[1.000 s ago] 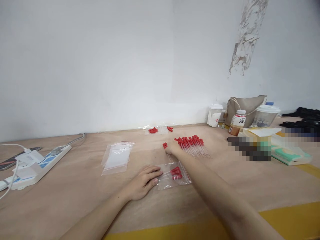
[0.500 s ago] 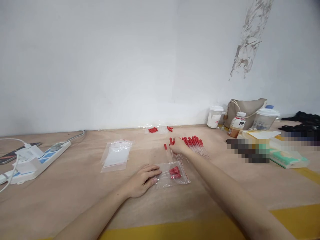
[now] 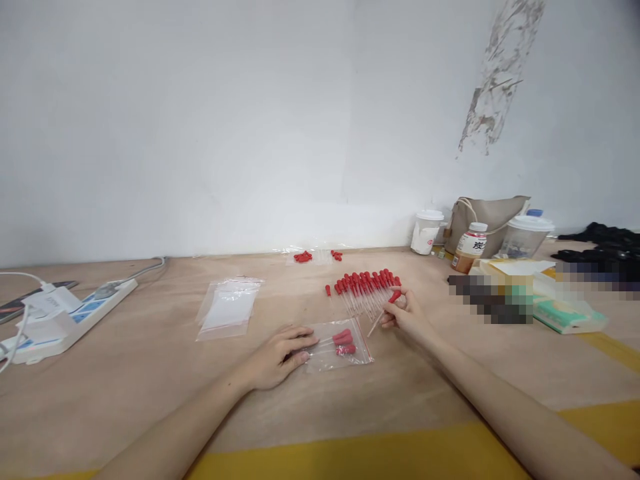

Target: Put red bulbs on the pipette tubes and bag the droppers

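Head | right hand pinches dropper | red bulb, clear stem

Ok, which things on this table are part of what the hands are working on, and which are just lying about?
In use: dropper held in right hand; zip bag under left hand; dropper pile; empty bags.
Lying about: power strip, cup, bottle.

Wooden table with droppers, bags

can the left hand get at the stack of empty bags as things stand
Probably yes. The left hand lies flat on the clear bag of droppers, and the stack of empty bags sits just ahead on its left with only bare table between. It would have to let go of the bag first.
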`<action>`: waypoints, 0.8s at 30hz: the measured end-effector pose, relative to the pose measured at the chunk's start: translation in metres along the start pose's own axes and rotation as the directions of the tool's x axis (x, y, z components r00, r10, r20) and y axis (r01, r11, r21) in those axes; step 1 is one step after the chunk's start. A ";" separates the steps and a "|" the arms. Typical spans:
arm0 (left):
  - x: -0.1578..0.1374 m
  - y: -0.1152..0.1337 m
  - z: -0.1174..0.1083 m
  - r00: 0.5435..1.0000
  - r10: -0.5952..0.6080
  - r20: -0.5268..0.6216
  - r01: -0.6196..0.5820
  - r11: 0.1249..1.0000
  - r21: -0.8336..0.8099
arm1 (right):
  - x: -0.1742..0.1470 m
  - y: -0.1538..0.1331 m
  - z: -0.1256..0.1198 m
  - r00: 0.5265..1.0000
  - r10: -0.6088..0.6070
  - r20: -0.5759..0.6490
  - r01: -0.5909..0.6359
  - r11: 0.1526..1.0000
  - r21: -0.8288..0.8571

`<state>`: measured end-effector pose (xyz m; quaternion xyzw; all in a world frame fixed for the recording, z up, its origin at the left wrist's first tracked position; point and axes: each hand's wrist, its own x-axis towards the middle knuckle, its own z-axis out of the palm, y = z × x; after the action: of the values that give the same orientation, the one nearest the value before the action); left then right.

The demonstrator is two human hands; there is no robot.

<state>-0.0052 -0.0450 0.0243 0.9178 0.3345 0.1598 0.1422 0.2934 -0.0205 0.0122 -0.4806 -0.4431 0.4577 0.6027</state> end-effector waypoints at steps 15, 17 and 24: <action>0.001 0.000 0.000 1.000 -0.013 0.007 0.013 1.000 0.004 | -0.007 0.011 0.020 1.000 -0.013 -0.009 0.015 0.979 0.201; 0.001 0.001 0.000 1.000 -0.016 0.007 0.016 1.000 0.006 | -0.007 0.013 0.021 0.999 -0.032 -0.012 0.034 0.977 0.210; 0.001 0.004 -0.001 1.000 -0.023 0.010 0.023 1.000 0.012 | -0.012 0.013 0.020 0.998 0.028 0.053 -0.036 0.986 0.165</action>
<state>-0.0028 -0.0467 0.0267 0.9155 0.3451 0.1515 0.1405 0.2700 -0.0270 0.0011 -0.4239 -0.4108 0.5148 0.6218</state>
